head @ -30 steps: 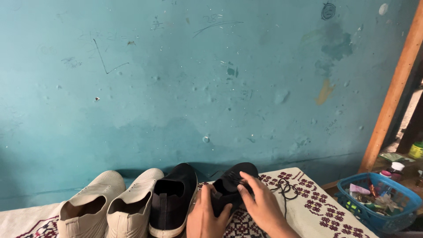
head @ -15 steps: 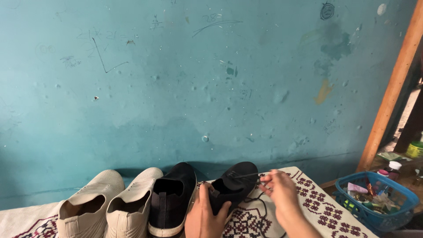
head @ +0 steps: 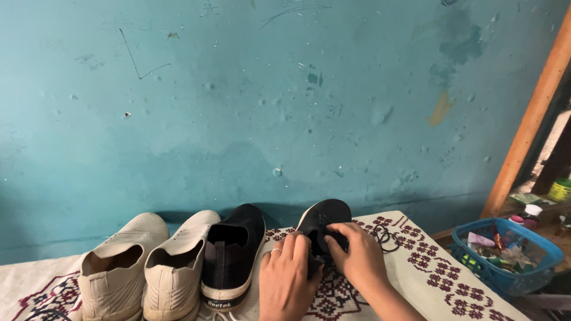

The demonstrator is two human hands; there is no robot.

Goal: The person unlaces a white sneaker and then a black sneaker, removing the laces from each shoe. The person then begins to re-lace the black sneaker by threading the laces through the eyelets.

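Both hands were closed on a black lace-up shoe that stood on its sole with its toe toward the wall. The left hand, a ring on one finger, wrapped the heel end from the near side. The right hand lay over the tongue area, its fingertips pressed onto the upper; whether they pinched the lace could not be told. A loose black lace lay coiled just right of the right hand on the embroidered cloth beneath the shoe. Just left of the left hand stood a second black shoe, and beyond it a pair of cream slip-on shoes. Behind everything rose a scuffed teal wall. Well to the right, lower down, sat a blue plastic basket full of small items, beside a slanted wooden post.
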